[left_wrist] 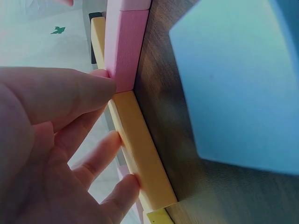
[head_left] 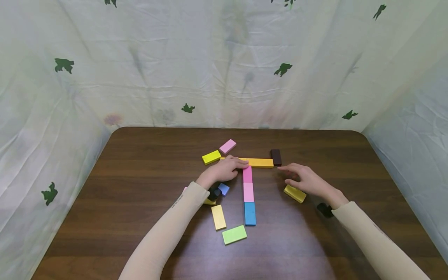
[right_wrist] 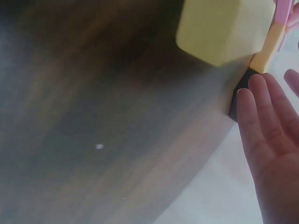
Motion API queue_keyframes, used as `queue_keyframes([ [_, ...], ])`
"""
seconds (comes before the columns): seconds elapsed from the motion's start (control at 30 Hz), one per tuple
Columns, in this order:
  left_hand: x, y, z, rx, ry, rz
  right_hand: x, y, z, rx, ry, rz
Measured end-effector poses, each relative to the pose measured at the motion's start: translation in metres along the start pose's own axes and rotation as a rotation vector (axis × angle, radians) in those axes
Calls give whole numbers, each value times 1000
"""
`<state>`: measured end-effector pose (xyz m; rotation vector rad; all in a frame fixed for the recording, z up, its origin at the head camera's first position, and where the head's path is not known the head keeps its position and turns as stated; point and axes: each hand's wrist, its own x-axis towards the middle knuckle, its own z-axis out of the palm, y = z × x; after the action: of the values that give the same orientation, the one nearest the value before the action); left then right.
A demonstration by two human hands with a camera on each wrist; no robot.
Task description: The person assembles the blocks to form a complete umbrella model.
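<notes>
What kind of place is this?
Perhaps a screened-off indoor play spot: pale, wrinkled cloth hangs behind and beside a wood-grain table, where colorful rectangular blocks lie.

Free room right of dark block (head_left: 276, 157)

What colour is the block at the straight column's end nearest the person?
Blue; that end block shows best in the head view.

a curtained-off booth (head_left: 224, 50), in what building cannot be told: creased, pale floral fabric (head_left: 157, 74) hangs left, right and far around a wood-grain table (head_left: 133, 186), green bird-shaped patches (head_left: 282, 69) dotting the far stretch.
</notes>
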<state>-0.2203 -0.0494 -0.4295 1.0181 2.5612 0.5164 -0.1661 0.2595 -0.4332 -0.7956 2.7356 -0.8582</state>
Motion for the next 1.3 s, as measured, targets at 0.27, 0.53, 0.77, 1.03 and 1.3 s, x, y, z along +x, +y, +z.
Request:
queue_keyframes([
  [0.27, 0, 0, 0, 3, 0, 4, -16, 0, 6, -22, -10, -29],
  [0.53, 1, -2, 1, 6, 0, 18, -30, -1, 9, -56, -32, 0],
  [0.77, 1, -2, 1, 5, 2, 18, -38, 1, 10, -77, -49, 24],
  [1.03, 1, -2, 0, -2, -2, 4, -38, 0, 12, -89, -36, 14],
  [1.3, 0, 0, 0, -10, -1, 8, -31, 0, 10, -105, 8, -2],
])
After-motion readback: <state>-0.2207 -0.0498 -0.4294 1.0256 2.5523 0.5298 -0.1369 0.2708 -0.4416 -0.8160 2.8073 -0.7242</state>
